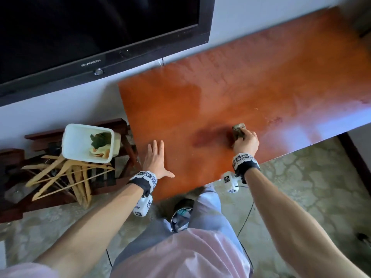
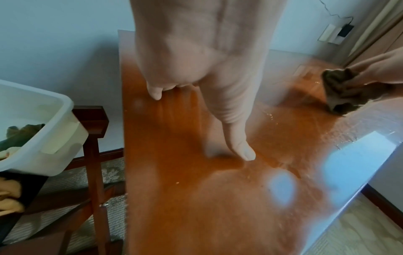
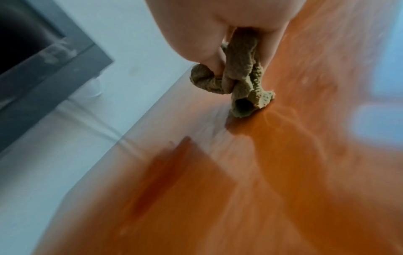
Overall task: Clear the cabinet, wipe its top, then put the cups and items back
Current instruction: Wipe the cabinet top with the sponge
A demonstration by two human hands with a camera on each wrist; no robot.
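Observation:
The cabinet top is a bare, glossy orange-brown wooden board with streaks on it. My right hand grips a bunched olive-grey cloth and holds it against the wood near the front edge; the cloth hangs from my curled fingers and its lower end touches the wood. In the left wrist view the same cloth sits at the far right. My left hand lies flat, fingers straight and spread, on the cabinet's left front part. No cups are in view.
A white plastic bin holding green and yellow cloths stands on a dark wooden rack left of the cabinet, with wooden hangers piled below it. A black television hangs on the wall above. A metal container stands on the floor by my leg.

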